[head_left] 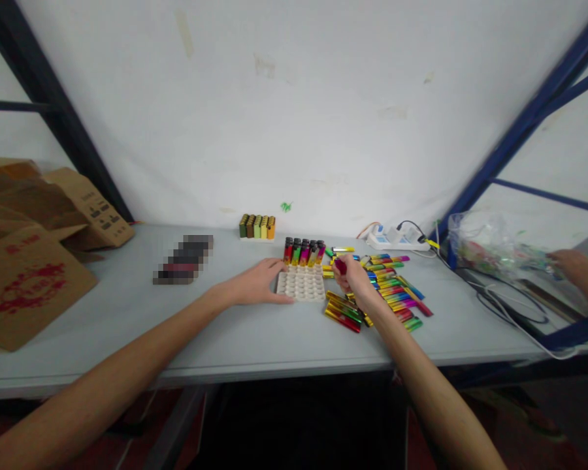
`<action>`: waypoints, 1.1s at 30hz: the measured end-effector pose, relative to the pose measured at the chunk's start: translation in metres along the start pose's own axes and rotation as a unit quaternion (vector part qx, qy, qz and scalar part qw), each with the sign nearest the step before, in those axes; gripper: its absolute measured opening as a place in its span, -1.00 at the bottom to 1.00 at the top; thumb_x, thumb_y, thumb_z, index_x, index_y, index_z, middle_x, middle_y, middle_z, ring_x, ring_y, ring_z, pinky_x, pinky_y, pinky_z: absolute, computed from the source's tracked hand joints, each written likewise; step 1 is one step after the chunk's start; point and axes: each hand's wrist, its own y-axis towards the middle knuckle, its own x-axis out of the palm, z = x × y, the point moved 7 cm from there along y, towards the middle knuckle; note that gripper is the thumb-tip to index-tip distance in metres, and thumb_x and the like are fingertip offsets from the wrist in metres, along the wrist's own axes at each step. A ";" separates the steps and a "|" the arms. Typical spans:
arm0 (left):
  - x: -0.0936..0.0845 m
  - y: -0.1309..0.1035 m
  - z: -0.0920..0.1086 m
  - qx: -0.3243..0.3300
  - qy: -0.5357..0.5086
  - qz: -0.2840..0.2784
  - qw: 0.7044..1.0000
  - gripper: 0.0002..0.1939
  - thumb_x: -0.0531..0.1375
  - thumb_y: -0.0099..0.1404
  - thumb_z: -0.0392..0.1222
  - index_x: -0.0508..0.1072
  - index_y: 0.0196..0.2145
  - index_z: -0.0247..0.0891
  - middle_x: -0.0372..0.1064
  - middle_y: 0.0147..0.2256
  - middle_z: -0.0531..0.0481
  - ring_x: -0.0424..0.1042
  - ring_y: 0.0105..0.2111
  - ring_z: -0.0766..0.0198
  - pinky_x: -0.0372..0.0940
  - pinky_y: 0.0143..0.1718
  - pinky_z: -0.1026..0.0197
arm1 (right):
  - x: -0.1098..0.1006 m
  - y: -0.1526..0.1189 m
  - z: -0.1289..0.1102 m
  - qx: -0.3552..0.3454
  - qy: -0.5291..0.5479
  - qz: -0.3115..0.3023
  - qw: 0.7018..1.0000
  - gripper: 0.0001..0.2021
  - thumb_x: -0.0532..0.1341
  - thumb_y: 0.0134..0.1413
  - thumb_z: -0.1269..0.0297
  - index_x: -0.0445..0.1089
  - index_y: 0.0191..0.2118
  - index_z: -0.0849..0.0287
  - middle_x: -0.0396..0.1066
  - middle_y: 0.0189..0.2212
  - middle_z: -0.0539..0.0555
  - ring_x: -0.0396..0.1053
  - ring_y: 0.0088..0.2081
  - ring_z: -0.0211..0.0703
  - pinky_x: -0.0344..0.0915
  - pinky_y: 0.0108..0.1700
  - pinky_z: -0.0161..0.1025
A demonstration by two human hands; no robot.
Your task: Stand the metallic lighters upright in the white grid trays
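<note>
My left hand [263, 282] rests at the left side of a white tray [301, 286] with rows of round holes, thumb and fingers spread around its edge. Colourful lighters [304, 253] with black tops stand upright in the tray's back rows; its front rows show bare holes. Just right of the tray, my right hand [353, 281] is closed round a lighter with a dark red end [341, 266]. Beneath and beyond that hand lies a loose pile of shiny multicoloured lighters [396, 294].
A block of green, brown and orange lighters [257, 227] stands near the wall. Brown paper bags [44, 281] lie left, beside a blurred dark item [183, 261]. A power strip [396, 241], cables and plastic bag [485, 241] are right. Another person's hand [578, 274] shows far right.
</note>
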 end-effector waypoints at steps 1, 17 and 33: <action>0.000 0.000 0.000 -0.001 -0.001 -0.001 1.000 -0.12 0.30 0.15 0.49 0.37 0.16 -0.24 0.29 0.27 -0.31 0.25 0.33 -0.15 0.14 0.38 -0.05 | 0.000 0.000 0.001 0.020 0.013 0.012 1.000 -0.51 0.04 0.22 -0.22 0.09 -0.55 0.03 -0.11 -0.67 -0.13 -0.25 -0.64 -0.31 -0.28 -0.62 -0.29; 0.000 0.000 0.003 0.006 0.000 0.001 1.000 -0.16 0.31 0.17 0.45 0.37 0.13 -0.26 0.32 0.24 -0.31 0.27 0.30 -0.14 0.14 0.37 0.00 | -0.011 0.001 -0.025 -0.212 -0.211 0.105 0.948 -0.53 0.25 0.23 -0.23 0.53 -0.19 0.14 0.59 -0.22 0.12 0.52 -0.19 -0.02 0.41 -0.09 -0.14; 0.001 -0.001 0.002 0.020 0.006 0.010 1.000 -0.16 0.29 0.19 0.47 0.38 0.15 -0.24 0.34 0.23 -0.29 0.29 0.29 -0.16 0.18 0.35 -0.04 | -0.012 0.029 -0.017 -0.232 -0.352 0.072 0.904 -0.70 0.15 0.45 0.03 0.48 -0.14 0.13 0.62 -0.36 0.11 0.59 -0.29 -0.01 0.40 -0.18 -0.18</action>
